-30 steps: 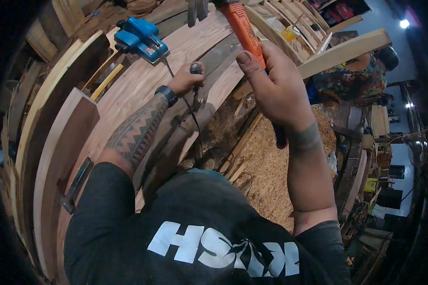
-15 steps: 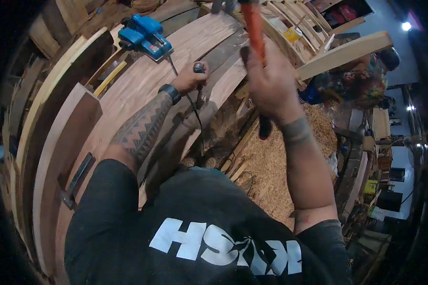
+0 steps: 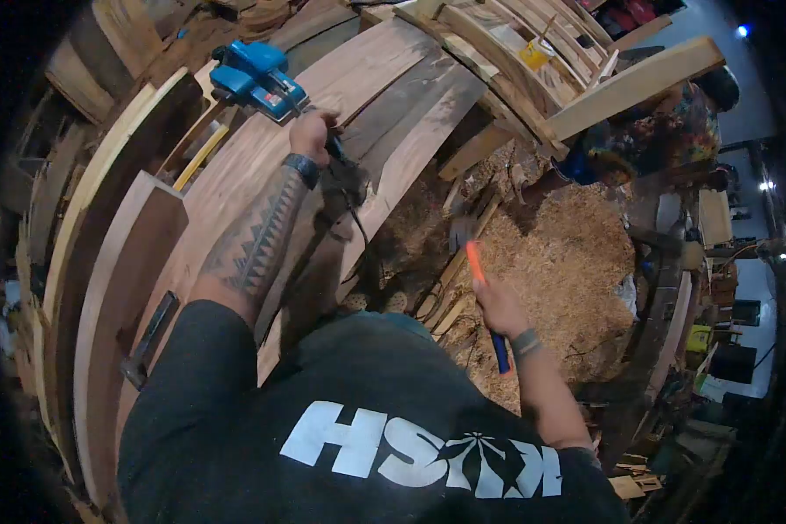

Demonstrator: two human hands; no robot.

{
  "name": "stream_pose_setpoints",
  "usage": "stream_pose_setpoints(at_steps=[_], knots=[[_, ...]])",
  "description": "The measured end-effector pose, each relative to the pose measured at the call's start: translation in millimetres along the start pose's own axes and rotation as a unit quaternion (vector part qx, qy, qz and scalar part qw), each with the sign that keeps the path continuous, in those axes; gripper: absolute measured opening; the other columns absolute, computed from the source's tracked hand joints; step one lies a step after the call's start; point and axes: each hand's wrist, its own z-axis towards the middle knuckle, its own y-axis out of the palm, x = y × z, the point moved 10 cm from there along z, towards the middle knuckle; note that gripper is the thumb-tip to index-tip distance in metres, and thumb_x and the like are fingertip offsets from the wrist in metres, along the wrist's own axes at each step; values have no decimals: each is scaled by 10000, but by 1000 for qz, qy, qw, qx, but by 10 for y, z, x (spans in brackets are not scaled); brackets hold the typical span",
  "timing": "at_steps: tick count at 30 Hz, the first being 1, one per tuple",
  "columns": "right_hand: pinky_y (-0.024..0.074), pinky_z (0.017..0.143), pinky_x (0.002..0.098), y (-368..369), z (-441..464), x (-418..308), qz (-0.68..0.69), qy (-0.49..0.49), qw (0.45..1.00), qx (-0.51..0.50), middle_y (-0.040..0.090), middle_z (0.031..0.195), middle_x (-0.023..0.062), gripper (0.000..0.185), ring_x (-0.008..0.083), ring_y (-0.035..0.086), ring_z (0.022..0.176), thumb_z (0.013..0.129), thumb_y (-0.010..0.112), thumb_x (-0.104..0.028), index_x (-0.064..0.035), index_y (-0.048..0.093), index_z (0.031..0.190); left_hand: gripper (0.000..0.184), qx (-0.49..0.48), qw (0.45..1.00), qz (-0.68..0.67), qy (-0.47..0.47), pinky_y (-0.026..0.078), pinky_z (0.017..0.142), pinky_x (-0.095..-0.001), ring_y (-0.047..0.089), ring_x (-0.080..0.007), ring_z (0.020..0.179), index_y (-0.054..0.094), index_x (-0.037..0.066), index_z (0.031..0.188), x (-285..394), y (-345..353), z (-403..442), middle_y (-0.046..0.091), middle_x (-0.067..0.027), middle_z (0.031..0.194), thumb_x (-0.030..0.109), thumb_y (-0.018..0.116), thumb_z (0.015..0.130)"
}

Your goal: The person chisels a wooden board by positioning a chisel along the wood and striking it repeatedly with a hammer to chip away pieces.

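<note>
The right hand (image 3: 502, 306) is clamped round the hammer (image 3: 476, 262), the head (image 3: 462, 230) out past the fingers and the blue end (image 3: 500, 354) by the wrist, while the left hand (image 3: 311, 138) grips a dark tool (image 3: 336, 150) just beside the planer (image 3: 258, 79).

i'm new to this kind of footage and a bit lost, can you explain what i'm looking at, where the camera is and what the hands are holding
There's no robot here: these are a person's bare hands, seen from a camera worn on their head, looking down past the shirt.

The right hand grips a hammer with an orange and blue handle. The left hand is closed around a dark handle; the fist hides too much to name the tool.

On the wooden planks sits a blue power planer, with a second hammer lying near the left sleeve. Wood shavings cover the floor to the right.
</note>
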Motion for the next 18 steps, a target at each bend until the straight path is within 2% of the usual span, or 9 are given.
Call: stream_pose_setpoints(at_steps=[2,5,6,8,9,11,14,16,18], knots=[[471,650,401,312,71,1004,12,60,997,-53,594,753,124,407,287,587,699,1000,554,-404,-5,589,1072,119,-60,996,36,45,492,549,-352,610,-225,600,617,36,902,194,329,-300,616,-76,747,144,666,900],[512,648,436,1001,-28,2918,-200,71,969,-123,659,817,185,414,343,655,734,955,593,-344,12,590,1166,145,-313,941,63,-114,490,562,-358,620,-202,618,627,50,913,229,888,-854,629,-66,736,180,689,890],[526,648,448,1249,-121,3476,-283,40,948,-143,681,839,206,429,362,678,746,940,606,-325,18,590,1198,184,-331,905,255,-86,506,591,-366,651,-200,664,654,40,884,67,784,-773,659,-59,751,212,715,864],[539,652,459,1634,-355,4138,-335,22,924,-185,703,863,226,443,379,700,761,926,619,-306,22,594,1222,305,-403,676,597,154,551,645,-429,695,-274,736,698,-16,933,-56,945,-861,707,-140,823,264,740,820],[539,656,459,1675,-443,4198,-296,48,932,-206,703,866,226,437,378,699,765,927,619,-308,21,598,1214,332,-364,582,718,117,563,673,-456,708,-307,759,710,-38,948,-243,837,-903,718,-179,850,266,733,815],[538,666,457,1724,-562,4312,-247,74,939,-226,703,873,226,427,376,698,773,929,619,-312,19,604,1199,412,-359,454,805,130,566,714,-487,713,-360,807,683,-10,1149,-617,755,-1124,712,-238,991,247,699,827],[537,679,454,1618,-619,4330,-213,78,947,-228,703,882,225,412,374,697,784,932,619,-317,16,615,1175,598,-235,458,829,219,563,734,-495,713,-385,886,536,21,1360,-1142,550,-1368,661,-259,1186,203,681,809],[536,689,453,1528,-611,4311,-196,71,952,-225,703,888,225,403,372,696,791,934,619,-320,14,622,1160,657,-287,558,753,198,550,808,-498,691,-393,988,479,1,1397,-1276,838,-1656,638,-280,1215,166,684,795],[535,698,451,1433,-538,4235,-195,44,955,-218,704,895,225,395,370,695,799,936,619,-324,12,629,1144,649,-416,703,575,48,532,883,-496,660,-397,1079,472,-33,1381,-1300,1237,-1981,631,-299,1208,139,684,792]])
